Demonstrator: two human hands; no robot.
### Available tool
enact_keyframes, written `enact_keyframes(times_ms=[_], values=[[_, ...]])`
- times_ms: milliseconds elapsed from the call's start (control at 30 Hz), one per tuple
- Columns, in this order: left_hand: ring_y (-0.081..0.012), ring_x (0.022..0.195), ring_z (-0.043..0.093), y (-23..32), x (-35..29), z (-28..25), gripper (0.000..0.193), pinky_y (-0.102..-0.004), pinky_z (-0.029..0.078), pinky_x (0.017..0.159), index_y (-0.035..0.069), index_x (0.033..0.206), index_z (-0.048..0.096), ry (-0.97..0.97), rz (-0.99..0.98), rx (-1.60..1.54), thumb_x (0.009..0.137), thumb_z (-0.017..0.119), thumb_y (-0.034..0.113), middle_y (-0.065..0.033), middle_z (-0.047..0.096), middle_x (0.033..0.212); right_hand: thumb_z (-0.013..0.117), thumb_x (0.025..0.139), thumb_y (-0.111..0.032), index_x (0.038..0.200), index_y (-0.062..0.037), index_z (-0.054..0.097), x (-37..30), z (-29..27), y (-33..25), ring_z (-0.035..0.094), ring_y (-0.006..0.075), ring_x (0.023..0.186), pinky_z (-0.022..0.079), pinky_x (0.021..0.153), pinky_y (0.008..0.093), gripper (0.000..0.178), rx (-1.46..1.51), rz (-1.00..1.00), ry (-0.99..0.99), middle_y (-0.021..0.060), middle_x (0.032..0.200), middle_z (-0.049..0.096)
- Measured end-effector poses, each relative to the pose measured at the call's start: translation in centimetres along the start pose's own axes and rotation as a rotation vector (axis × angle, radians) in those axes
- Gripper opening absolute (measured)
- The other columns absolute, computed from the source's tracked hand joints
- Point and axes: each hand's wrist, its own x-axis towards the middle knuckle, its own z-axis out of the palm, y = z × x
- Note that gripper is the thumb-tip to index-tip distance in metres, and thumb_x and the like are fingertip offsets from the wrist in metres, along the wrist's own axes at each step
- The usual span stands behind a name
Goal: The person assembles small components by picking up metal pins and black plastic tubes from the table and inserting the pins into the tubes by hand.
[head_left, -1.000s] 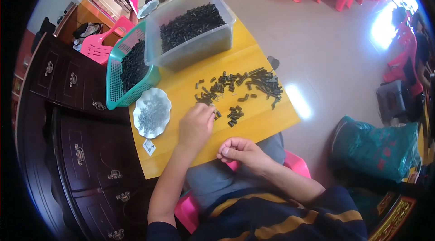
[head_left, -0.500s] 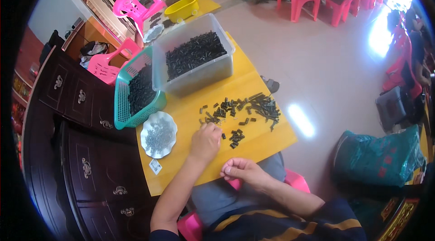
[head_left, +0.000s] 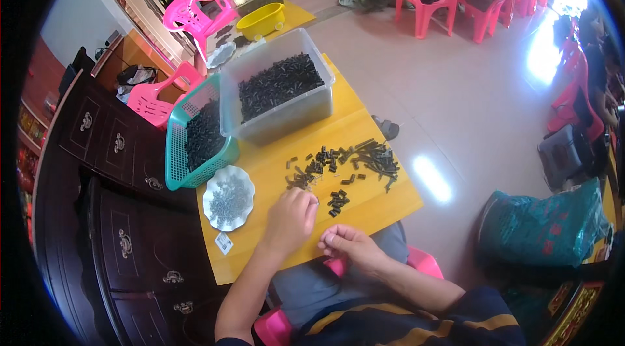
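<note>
Black tubes (head_left: 338, 201), probably light, stiff, pinchable mid-length, are lying just right of left fingers (head_left: 303, 199); whether these or curled right fingers (head_left: 346, 232) are gripping, I cannot tell.

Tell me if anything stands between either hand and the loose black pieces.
Nothing visible does. The left hand is at the near left edge of the black pieces; only bare table lies between the right hand and the small cluster.

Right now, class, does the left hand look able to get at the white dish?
Probably yes: the left hand is to the right of the dish, and only yellow tabletop shows between them.
</note>
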Motion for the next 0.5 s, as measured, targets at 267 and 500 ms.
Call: enact_keyframes(times_ms=[267, 500], values=[[-0.0317, 0.082, 0.063, 3.7, -3.6, -2.0, 0.010, -0.0422, 0.051, 0.067, 0.007, 0.090, 0.060, -0.115, 0.075, 0.018, 0.083, 0.068, 0.008, -0.0100, 0.062, 0.088, 0.055, 0.105, -0.027, 0.106, -0.0092, 0.062, -0.1, 0.3, -0.1, 0.058, 0.0043, 0.083, 0.048, 0.078, 0.0204, 0.019, 0.028, -0.040, -0.009, -0.0028, 0.094, 0.065], [-0.0324, 0.081, 0.064, 3.7, -5.0, -2.3, 0.009, -0.0409, 0.053, 0.069, 0.006, 0.090, 0.063, -0.071, 0.032, -0.068, 0.083, 0.068, 0.006, -0.0106, 0.063, 0.088, 0.057, 0.104, -0.026, 0.103, -0.0090, 0.062, 0.2, -0.1, 0.9, 0.059, 0.0045, 0.085, 0.048, 0.080, 0.0201, 0.018, 0.003, -0.047, -0.083, -0.0024, 0.095, 0.066]])
